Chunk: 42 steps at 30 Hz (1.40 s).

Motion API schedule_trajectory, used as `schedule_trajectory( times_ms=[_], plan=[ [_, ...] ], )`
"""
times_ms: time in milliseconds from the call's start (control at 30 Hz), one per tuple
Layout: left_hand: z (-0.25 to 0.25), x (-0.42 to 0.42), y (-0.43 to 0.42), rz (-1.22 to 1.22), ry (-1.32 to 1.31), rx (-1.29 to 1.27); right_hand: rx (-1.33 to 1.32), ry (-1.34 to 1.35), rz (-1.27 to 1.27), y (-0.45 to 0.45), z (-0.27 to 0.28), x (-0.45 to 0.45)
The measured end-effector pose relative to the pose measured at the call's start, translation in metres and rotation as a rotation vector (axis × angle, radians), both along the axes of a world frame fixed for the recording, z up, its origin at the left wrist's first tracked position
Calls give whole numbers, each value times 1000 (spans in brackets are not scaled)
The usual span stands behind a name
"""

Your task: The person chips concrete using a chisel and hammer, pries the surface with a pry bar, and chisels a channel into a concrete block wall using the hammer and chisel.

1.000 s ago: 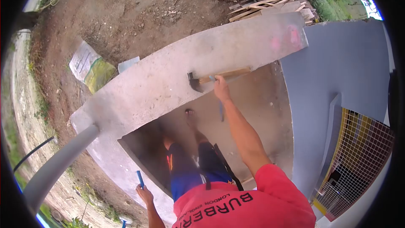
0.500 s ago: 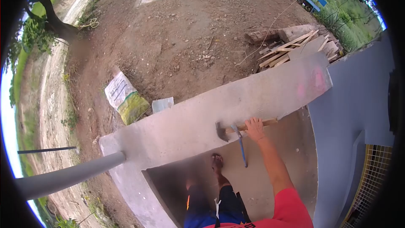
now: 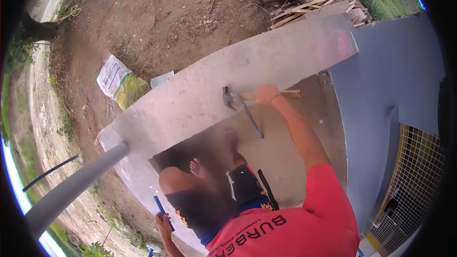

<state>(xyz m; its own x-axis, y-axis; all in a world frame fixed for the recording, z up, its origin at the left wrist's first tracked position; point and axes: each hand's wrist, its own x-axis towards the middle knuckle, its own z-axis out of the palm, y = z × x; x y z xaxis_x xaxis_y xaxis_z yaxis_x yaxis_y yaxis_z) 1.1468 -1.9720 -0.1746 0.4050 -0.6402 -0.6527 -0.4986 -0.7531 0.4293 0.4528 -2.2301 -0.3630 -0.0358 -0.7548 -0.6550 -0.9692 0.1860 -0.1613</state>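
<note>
My right hand [image 3: 267,94] is closed around the wooden handle of a hammer [image 3: 247,96] over the concrete ledge. Its dark head points left. Beside the head is a tool with a thin blue handle [image 3: 254,124] slanting over the ledge's inner edge; its head is blurred and its kind unclear. At the lower left, my left hand [image 3: 163,224] grips a short, straight blue bar [image 3: 160,205], whose kind I cannot make out.
The pale concrete ledge [image 3: 285,59] crosses in front of my legs. A grey pole [image 3: 76,185] rises from its left part. Beyond lie a white-and-yellow sack [image 3: 122,82] and a pile of wood scraps [image 3: 309,9]. A grey wall [image 3: 381,66] stands at right.
My left hand has come into view at the lower left with the blue bar. My view has shifted, one knee is now raised, and the hammer stays in my right hand.
</note>
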Motion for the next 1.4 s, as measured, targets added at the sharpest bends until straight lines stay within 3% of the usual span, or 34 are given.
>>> schedule_trajectory(
  times_ms=[67, 133, 167, 300, 400, 567, 667, 767, 867, 1000, 1100, 1200, 1233, 1400],
  plan=[
    [20, -9, -53, -14, 78, -76, 2, 38, 33, 0, -1, -1],
    [19, 17, -50, -245, 53, -297, -102, 40, 51, 6, 6, 1],
    [32, 17, -58, -220, 67, -281, -152, 37, 58, 14, 9, 5],
    [66, 0, -117, -117, 126, -241, -306, 80, -278, 62, 15, 38],
    [39, -17, -157, 522, 334, -152, -368, 108, -594, 99, -10, 69],
    [-14, 13, -203, 56, 247, -139, -343, 103, -1020, 65, -12, 114],
    [-31, 7, -247, -163, 207, -169, -499, 292, -920, 59, -28, 86],
    [-34, -28, -308, -289, 191, -211, -492, 361, -831, 27, -23, 29],
    [-65, -40, -370, -425, 59, -226, -466, 294, -919, -27, 19, 7],
    [-122, -59, -467, -646, -155, -554, -380, 138, -903, -85, 89, 38],
    [-213, -31, -531, -693, -243, -747, -256, 141, -784, -120, 118, 75],
    [-246, -27, -565, -509, -208, -500, -142, 160, -589, -150, 110, 116],
    [-265, -13, -571, -552, -308, -380, -103, 164, -523, -156, 101, 129],
    [-332, 41, -565, -427, -175, -373, 125, 290, -463, -183, 92, 168]
  ],
)
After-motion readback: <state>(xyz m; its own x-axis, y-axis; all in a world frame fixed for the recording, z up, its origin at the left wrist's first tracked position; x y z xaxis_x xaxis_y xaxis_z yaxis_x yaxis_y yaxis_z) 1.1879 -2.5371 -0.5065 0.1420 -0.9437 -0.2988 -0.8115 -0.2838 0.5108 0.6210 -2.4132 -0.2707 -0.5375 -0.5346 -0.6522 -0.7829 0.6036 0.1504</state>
